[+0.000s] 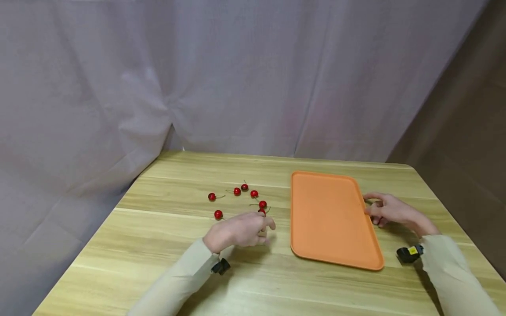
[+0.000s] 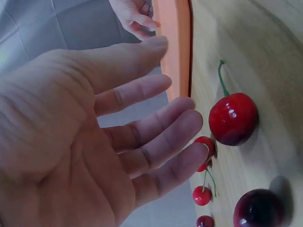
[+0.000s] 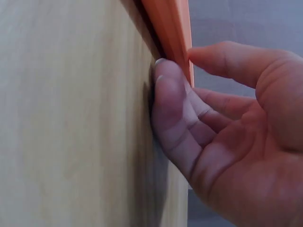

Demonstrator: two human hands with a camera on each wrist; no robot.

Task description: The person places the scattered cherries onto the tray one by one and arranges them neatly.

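From the head camera, a pale wooden tabletop [image 1: 166, 245] with streaked grain stood before a grey cloth backdrop [image 1: 158, 74]. A flat rectangular orange plastic tray [image 1: 330, 217] lay toward the right edge of the tabletop, its long sides running from the near edge to the far edge. Small glossy red cherries with thin stems [image 1: 237, 191] were scattered left of the tray, nearer the far edge than the near one. The left hand [image 1: 239, 229] hovered just on the near side of the cluster, fingers loosely bent and holding nothing, its fingertips close to the nearest cherry [image 1: 262, 211]. The right hand [image 1: 389, 210] rested at the tray's right rim, its fingertips meeting the rim about midway along it. Both arms wore light beige sleeves [image 1: 179, 276].

From the left wrist camera, the left hand [image 2: 94, 142] showed an open palm with fingers [image 2: 161, 127] relaxed and slightly bent, gripping nothing. One cherry [image 2: 233, 118] lay on the tabletop just beyond the fingertips, apart from them; others lay nearby. The tray's rim [image 2: 175, 47] stood behind.

From the right wrist camera, the right hand [image 3: 227, 142] had its fingers [image 3: 170, 104] pressed against the tabletop at the tray's underside edge [image 3: 168, 28], thumb above the rim; whether it gripped the rim could not be told.
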